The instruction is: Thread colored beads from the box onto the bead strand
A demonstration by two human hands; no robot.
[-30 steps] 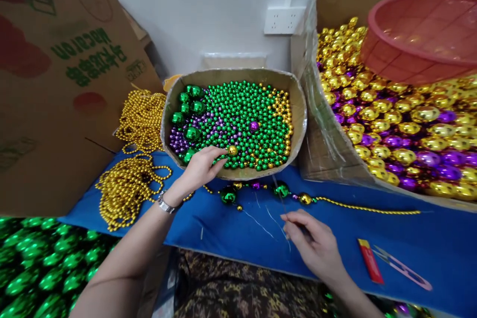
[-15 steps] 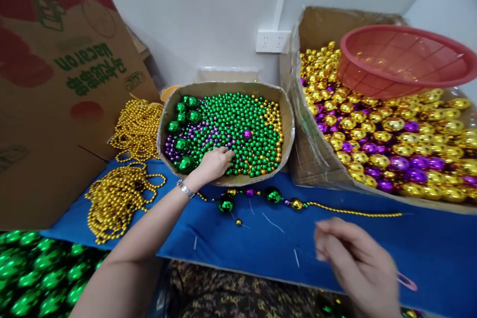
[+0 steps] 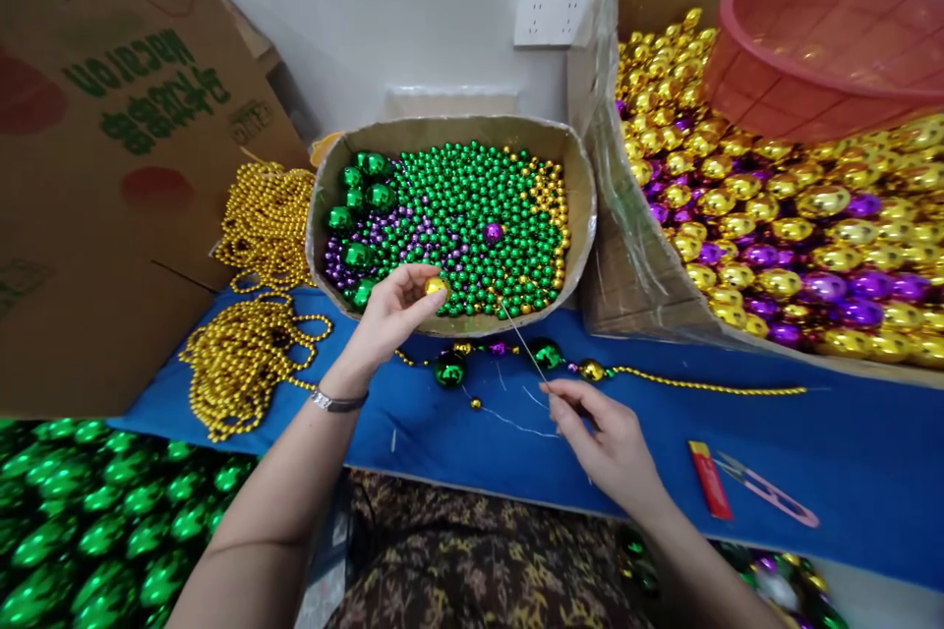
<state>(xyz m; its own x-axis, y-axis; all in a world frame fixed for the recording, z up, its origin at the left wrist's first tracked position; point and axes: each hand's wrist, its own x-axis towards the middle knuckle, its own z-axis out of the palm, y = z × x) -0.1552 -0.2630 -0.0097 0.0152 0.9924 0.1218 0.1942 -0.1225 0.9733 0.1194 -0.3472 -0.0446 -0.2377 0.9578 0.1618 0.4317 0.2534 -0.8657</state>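
Observation:
My left hand point(image 3: 390, 316) pinches a shiny gold bead point(image 3: 436, 286) over the near rim of the cardboard bin point(image 3: 586, 216). Small green, purple and gold beads fill that bin, with some larger green balls at its left. A long thin needle point(image 3: 526, 344) is gripped in my right hand point(image 3: 601, 437), its far tip over the small beads. White thread point(image 3: 516, 426) trails from near my right hand to a small gold bead point(image 3: 476, 404) on the blue cloth. Behind it lies a strung garland point(image 3: 546, 354) of green, purple and gold beads.
Gold bead strands point(image 3: 240, 369) lie at the left beside a tall carton point(image 3: 81, 246). A large box point(image 3: 649, 290) of gold and purple beads stands right, holding a red basket point(image 3: 826, 49). A red lighter point(image 3: 711, 482) and pink thread snips point(image 3: 774, 496) rest on the cloth point(image 3: 870, 452).
My left hand has lifted out of the beads with a gold bead. My right hand has moved left and now shows the needle, pointing at the bin. The view has shifted, revealing the lighter and snips.

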